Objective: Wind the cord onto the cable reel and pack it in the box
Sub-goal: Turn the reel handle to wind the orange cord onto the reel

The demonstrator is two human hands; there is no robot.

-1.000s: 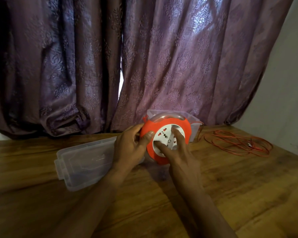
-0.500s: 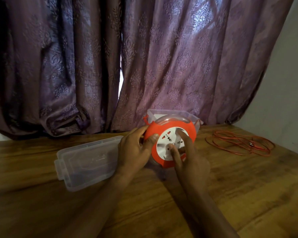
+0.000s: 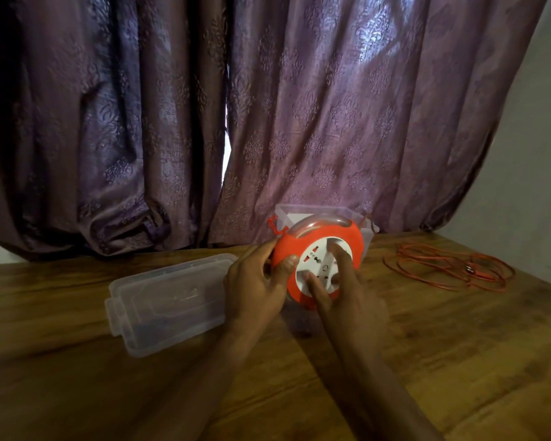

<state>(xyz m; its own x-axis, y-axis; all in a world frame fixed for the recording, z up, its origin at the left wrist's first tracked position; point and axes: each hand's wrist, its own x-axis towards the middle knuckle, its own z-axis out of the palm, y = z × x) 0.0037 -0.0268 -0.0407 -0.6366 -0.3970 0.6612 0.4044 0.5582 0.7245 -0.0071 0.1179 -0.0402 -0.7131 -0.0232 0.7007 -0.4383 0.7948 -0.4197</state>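
Observation:
An orange cable reel with a white socket face stands tilted on the wooden table, a clear handle on its top. My left hand grips the reel's left rim, thumb on the front. The fingers of my right hand lie straight on the white socket face. A loose tangle of orange cord lies on the table to the right. Behind the reel stands the clear plastic box. Its clear lid lies flat to the left.
Purple patterned curtains hang along the table's far edge. A grey wall closes the right side. Bare wood stretches across the front of the table.
My right hand's fingers have shifted round the white socket face. The reel has moved slightly right. My left hand keeps its hold on the rim.

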